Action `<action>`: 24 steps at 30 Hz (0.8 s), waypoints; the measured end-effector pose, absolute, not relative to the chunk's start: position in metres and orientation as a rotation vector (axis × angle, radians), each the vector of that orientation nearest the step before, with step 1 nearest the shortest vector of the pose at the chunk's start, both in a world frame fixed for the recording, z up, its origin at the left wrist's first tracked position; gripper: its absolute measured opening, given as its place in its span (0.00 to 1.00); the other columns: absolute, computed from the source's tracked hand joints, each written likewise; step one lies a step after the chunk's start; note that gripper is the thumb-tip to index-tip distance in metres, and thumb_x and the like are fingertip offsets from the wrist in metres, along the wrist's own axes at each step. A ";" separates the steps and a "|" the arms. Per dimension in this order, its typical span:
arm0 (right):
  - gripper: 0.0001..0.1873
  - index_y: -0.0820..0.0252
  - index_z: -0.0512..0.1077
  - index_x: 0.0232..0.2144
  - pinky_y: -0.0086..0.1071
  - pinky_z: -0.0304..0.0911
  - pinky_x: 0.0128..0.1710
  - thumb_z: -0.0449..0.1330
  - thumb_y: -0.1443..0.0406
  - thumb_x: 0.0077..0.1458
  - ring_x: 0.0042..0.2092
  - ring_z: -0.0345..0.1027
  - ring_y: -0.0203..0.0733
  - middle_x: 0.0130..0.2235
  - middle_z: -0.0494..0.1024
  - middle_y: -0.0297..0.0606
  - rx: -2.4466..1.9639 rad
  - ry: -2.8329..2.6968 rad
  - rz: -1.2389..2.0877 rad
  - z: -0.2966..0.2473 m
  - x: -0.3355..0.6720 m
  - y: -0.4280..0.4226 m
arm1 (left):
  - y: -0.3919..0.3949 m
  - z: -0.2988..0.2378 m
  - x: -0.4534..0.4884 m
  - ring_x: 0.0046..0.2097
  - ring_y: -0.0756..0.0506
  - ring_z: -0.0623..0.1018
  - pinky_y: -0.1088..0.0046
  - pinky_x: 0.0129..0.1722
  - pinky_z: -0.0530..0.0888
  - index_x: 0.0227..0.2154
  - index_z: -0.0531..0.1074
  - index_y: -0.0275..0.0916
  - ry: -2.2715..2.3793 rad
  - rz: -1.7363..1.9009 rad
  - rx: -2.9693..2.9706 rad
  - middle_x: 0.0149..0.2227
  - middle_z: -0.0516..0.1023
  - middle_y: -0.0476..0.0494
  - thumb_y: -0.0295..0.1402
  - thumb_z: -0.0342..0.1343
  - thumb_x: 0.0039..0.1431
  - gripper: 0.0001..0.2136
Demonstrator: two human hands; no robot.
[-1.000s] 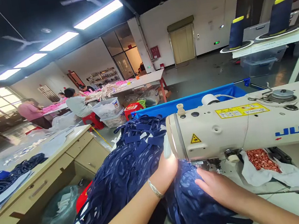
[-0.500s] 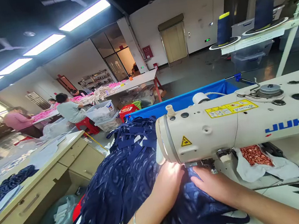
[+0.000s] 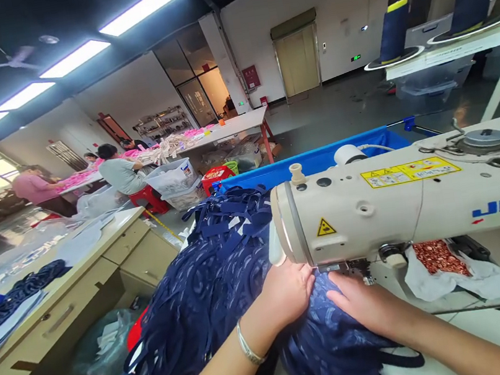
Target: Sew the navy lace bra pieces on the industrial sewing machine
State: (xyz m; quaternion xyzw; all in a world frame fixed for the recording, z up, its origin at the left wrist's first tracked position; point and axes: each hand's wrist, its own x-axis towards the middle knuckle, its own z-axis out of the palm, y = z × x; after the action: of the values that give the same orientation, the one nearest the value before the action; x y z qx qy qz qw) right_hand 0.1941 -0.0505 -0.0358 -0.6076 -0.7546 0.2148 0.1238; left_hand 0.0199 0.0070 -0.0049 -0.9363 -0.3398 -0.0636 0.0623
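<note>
In the head view, a piece of navy cloth (image 3: 330,319) lies at the front of the sewing machine (image 3: 352,216), directly below the end of the machine head, and hangs toward the wearer. The left hand (image 3: 289,294) is at the left side of the work, its fingers curled together and closed on the cloth beside the needle area. A bracelet (image 3: 248,345) encircles the left wrist. The right hand (image 3: 366,305) lies on the right side of the same cloth, thumb and forefinger extended and slightly apart; the other fingers are hidden, so whether this hand grips the cloth cannot be told. To the left of the machine head, and near the left forearm, is a large heap of navy garments (image 3: 198,283) with straps. Right of the needle area, under the machine arm, a white cloth (image 3: 485,285) carries small copper-coloured pieces (image 3: 442,260). The machine stands on a white bench (image 3: 474,339). Two navy thread cones (image 3: 393,33) with yellow tops stand on a rack at upper right. A blue trough (image 3: 365,142) extends behind the machine. Drawers (image 3: 148,262) are at left.
</note>
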 end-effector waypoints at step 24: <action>0.12 0.53 0.68 0.36 0.32 0.61 0.36 0.47 0.57 0.61 0.35 0.69 0.43 0.33 0.76 0.35 -1.556 -2.166 0.876 -0.025 0.194 -0.055 | -0.043 0.032 0.012 0.49 0.31 0.72 0.52 0.47 0.69 0.45 0.72 0.30 -1.475 0.035 -2.458 0.46 0.75 0.28 0.44 0.61 0.53 0.23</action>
State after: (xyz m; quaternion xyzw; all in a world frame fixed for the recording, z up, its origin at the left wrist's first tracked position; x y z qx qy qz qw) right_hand 0.1941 -0.0553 -0.0250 -0.5466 -0.7609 0.3076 0.1663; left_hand 0.0119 -0.0428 0.0319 -0.8493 -0.5097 0.0121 0.1372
